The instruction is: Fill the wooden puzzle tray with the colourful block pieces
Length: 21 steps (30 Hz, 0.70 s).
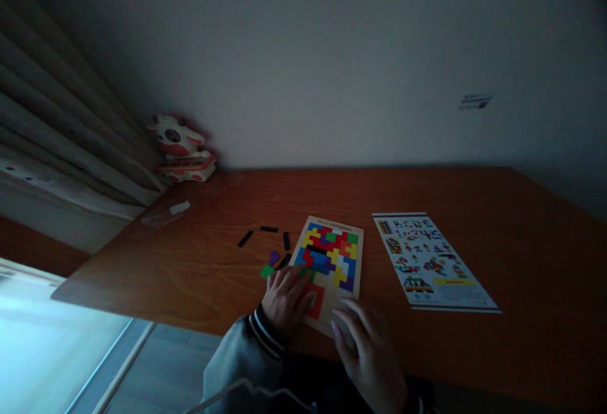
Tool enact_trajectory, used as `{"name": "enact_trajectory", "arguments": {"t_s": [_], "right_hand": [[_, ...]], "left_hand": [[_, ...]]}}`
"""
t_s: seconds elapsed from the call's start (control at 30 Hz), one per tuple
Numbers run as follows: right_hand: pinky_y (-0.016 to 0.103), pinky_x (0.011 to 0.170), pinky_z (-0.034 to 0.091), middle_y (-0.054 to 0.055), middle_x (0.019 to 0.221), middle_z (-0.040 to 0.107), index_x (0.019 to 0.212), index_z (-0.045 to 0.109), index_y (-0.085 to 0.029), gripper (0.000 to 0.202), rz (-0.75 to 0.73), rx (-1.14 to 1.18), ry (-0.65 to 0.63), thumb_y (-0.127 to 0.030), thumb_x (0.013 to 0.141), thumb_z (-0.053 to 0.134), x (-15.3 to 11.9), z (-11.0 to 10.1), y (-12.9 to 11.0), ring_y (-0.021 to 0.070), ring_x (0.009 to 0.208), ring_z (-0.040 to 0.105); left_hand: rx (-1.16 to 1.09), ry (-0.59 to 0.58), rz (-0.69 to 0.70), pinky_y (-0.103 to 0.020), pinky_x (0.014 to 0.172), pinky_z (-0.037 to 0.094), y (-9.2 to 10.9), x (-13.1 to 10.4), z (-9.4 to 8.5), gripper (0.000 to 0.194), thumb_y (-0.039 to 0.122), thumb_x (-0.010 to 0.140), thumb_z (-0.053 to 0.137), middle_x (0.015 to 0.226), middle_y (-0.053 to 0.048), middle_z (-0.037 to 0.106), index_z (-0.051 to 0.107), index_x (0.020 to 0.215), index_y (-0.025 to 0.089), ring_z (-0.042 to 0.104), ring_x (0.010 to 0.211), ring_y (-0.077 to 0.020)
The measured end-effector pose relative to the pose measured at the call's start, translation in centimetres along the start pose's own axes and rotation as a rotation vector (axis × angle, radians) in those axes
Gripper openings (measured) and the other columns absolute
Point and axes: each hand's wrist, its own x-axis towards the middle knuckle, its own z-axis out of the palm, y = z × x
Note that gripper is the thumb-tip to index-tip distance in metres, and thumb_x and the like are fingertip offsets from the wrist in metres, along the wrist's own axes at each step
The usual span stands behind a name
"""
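A wooden block-puzzle board [334,305] lies on the table, its upper part filled with coloured, interlocking pieces. My left hand [283,301] is over the board's lower left, fingers stretched out and touching the area of a green piece [309,275]. Below those fingertips shows a red-orange area [318,305], partly covered by the hand. At the board's lower right corner my right hand [372,349] hovers with fingers bent and apart, holding nothing that I can see. Loose beside the board's left edge are a purple piece [274,256], a green piece [266,271] and several black bars [245,239].
A printed pattern sheet [455,294] lies right of the board. At the table's [213,300] far left corner stands a cow-shaped toy keyboard [184,155] beside a curtain [61,129]. A clear plastic wrapper [164,215] lies near the left edge. A pale cable [246,383] crosses my lap.
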Motion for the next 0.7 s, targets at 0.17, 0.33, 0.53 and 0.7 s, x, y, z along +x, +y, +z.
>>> {"name": "enact_trajectory", "arguments": {"t_s": [0.17, 0.33, 0.53, 0.7], "right_hand": [[0.041, 0.085, 0.054, 0.007, 0.117, 0.069, 0.116, 0.064, -0.024, 0.023, -0.061, -0.076, -0.009, -0.029, 0.096, 0.052, -1.4, -0.9, 1.0, 0.025, 0.103, 0.066], [0.042, 0.091, 0.052, 0.006, 0.129, 0.065, 0.127, 0.06, -0.023, 0.032, -0.123, -0.131, -0.057, -0.031, 0.096, 0.053, -2.3, -1.8, 1.7, 0.0264, 0.114, 0.063], [0.04, 0.093, 0.053, 0.009, 0.133, 0.063, 0.134, 0.055, -0.021, 0.04, -0.114, -0.165, -0.025, -0.038, 0.098, 0.05, -3.2, -2.4, 2.7, 0.0255, 0.117, 0.062], [0.04, 0.091, 0.053, 0.01, 0.133, 0.063, 0.135, 0.053, -0.022, 0.044, -0.049, -0.216, 0.02, -0.045, 0.097, 0.05, -3.5, -1.7, 2.8, 0.0262, 0.115, 0.063]], "left_hand": [[0.005, 0.054, -0.048, -0.043, 0.092, 0.05, -0.3, -0.4, -0.2, 0.028, 0.034, 0.095, 0.055, 0.125, -0.009, 0.065, 0.065, 0.12, 0.023, 0.061, 0.11, -0.0269], [0.014, 0.146, -0.088, -0.042, 0.088, 0.052, -1.5, -0.3, -0.9, 0.023, 0.025, 0.094, 0.054, 0.116, -0.01, 0.068, 0.066, 0.112, 0.02, 0.064, 0.103, -0.0247], [0.075, 0.189, -0.161, -0.04, 0.092, 0.053, -5.3, -0.9, -1.5, 0.026, 0.027, 0.093, 0.056, 0.117, -0.008, 0.068, 0.066, 0.117, 0.022, 0.064, 0.104, -0.0235], [0.092, 0.2, -0.161, -0.042, 0.087, 0.054, -7.7, -1.4, -1.8, 0.024, 0.027, 0.093, 0.055, 0.109, -0.008, 0.072, 0.068, 0.113, 0.02, 0.067, 0.097, -0.0243]]}}
